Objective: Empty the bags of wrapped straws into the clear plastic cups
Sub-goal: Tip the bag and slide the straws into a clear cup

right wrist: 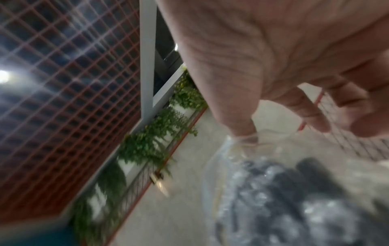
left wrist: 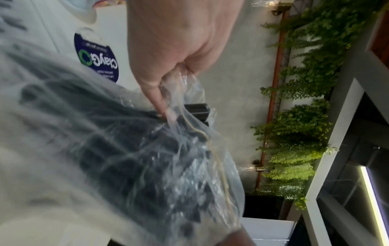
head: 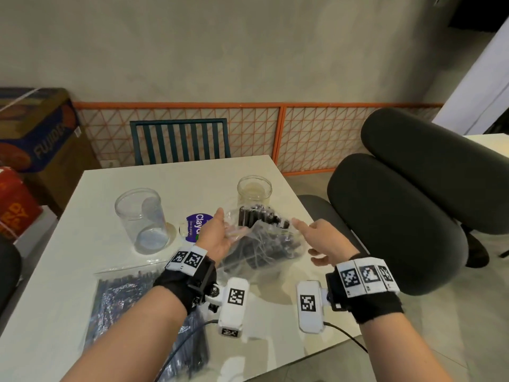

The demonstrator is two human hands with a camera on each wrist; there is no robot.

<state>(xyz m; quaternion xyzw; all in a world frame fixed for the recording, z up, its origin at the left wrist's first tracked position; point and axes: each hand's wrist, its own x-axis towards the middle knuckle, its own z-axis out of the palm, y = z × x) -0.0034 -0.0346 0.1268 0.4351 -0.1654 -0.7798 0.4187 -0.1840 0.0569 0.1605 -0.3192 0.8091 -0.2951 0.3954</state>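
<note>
A clear plastic bag of black wrapped straws (head: pixel 264 244) hangs above the table between both hands, and some straw ends (head: pixel 256 216) poke out of its far end. My left hand (head: pixel 217 235) pinches the bag's (left wrist: pixel 168 158) edge between thumb and fingers (left wrist: pixel 162 103). My right hand (head: pixel 316 238) has one digit stretched to the bag's right edge, its tip (right wrist: pixel 246 138) under the film; the other fingers (right wrist: pixel 315 119) curl loosely and hold nothing. A tall clear cup (head: pixel 141 219) stands at the left, and a second clear cup (head: pixel 254 188) stands behind the bag.
Another bag of wrapped straws (head: pixel 124 299) lies flat on the white table (head: pixel 68 257), under my left forearm. A purple-labelled lid (head: pixel 197 227) lies beside the tall cup. A black padded chair (head: pixel 399 216) stands close on the right, a teal chair (head: pixel 179 142) behind the table.
</note>
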